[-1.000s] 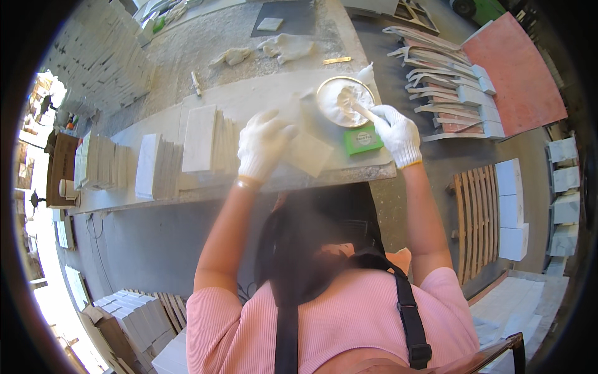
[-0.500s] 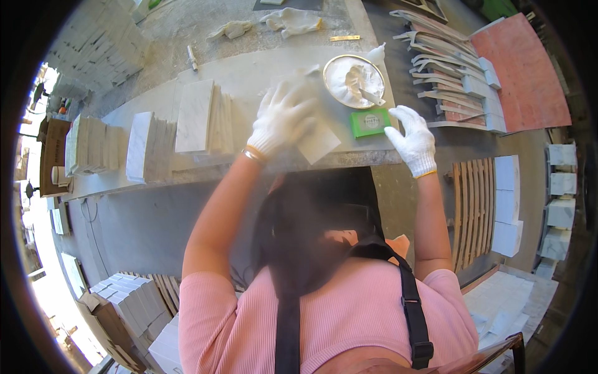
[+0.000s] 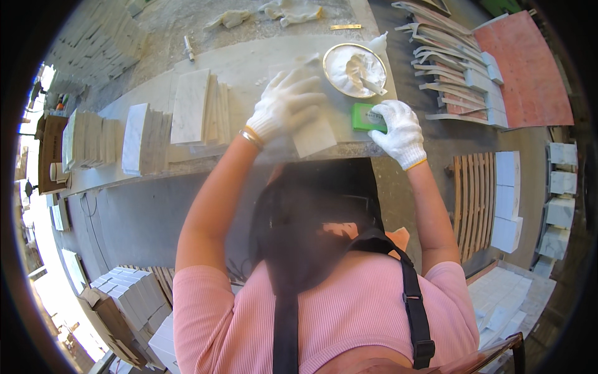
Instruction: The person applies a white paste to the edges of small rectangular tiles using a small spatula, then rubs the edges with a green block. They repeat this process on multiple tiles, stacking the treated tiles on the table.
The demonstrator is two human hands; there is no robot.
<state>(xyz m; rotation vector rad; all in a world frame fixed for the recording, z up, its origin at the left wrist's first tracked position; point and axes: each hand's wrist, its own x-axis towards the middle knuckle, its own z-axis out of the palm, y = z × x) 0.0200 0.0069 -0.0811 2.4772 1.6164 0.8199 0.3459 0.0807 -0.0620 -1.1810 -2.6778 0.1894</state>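
Note:
My left hand (image 3: 283, 105), in a white knit glove, is open with its fingers stretched out, a little blurred. It hovers over or lies on a pale marble tile (image 3: 316, 136) near the table's front edge; which of the two I cannot tell. My right hand (image 3: 398, 129), gloved the same way, curls its fingers and thumb round the right end of a green box (image 3: 361, 117). Just beyond the box stands a round tin of white paste (image 3: 342, 65), with a putty knife (image 3: 374, 87) resting in it.
Several stacks of marble tiles (image 3: 192, 106) stand upright along the left of the table (image 3: 249, 56). Loose gloves (image 3: 289, 11), a brass-coloured strip (image 3: 346, 27) and a small white tube (image 3: 189, 48) lie farther back. Right of the table are a wooden pallet (image 3: 473, 199) and curved strips (image 3: 442, 62).
My right hand has moved left onto the green box and closed round its right end. My left hand stays over the tile, its fingers slightly shifted.

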